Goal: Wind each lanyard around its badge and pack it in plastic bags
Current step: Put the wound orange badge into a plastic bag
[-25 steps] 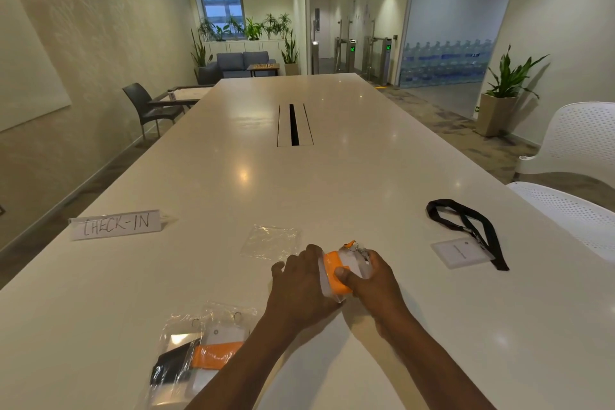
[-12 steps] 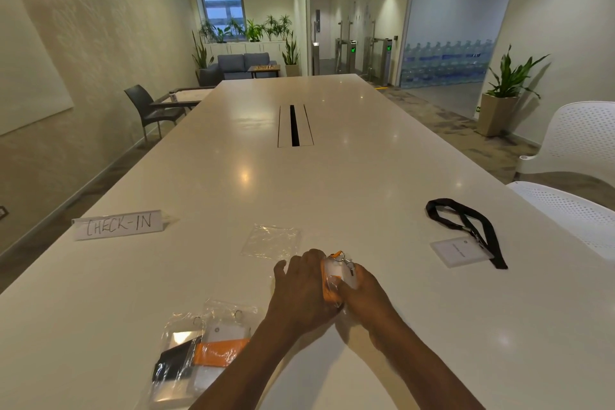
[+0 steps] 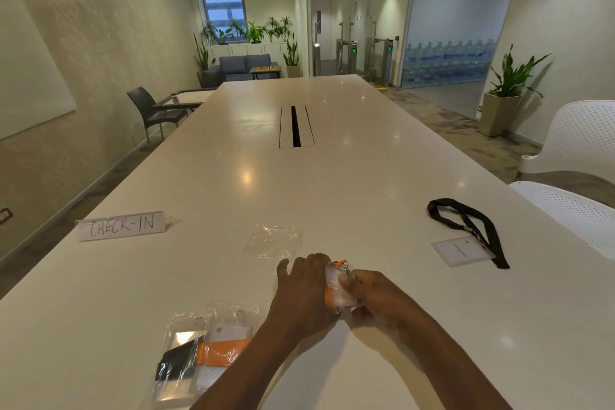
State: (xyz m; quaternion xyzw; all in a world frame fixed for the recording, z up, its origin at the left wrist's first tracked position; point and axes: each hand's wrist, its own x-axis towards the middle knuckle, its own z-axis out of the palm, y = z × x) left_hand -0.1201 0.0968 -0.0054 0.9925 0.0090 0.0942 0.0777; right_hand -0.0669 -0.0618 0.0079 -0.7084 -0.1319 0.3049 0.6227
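Near the front of the white table (image 3: pixel 332 183), my left hand (image 3: pixel 306 289) and my right hand (image 3: pixel 369 293) hold a badge wound with an orange lanyard (image 3: pixel 336 289) between them, its metal clip sticking up. A clear wrapping seems to cover the badge; I cannot tell how far it reaches. An empty plastic bag (image 3: pixel 271 241) lies just beyond my left hand. Two packed bags (image 3: pixel 206 349), one with a black lanyard and one with an orange lanyard, lie at the front left. A loose black lanyard (image 3: pixel 466 223) with its white badge (image 3: pixel 461 251) lies to the right.
A paper CHECK-IN sign (image 3: pixel 121 226) stands at the table's left edge. A cable slot (image 3: pixel 295 126) runs along the table's middle. Two white chairs (image 3: pixel 579 150) stand at the right side, and a dark chair (image 3: pixel 149 110) at the far left.
The orange-wound badge has turned between my hands, from lying with its orange band facing up to standing more on edge. Both hands stayed in about the same spot.
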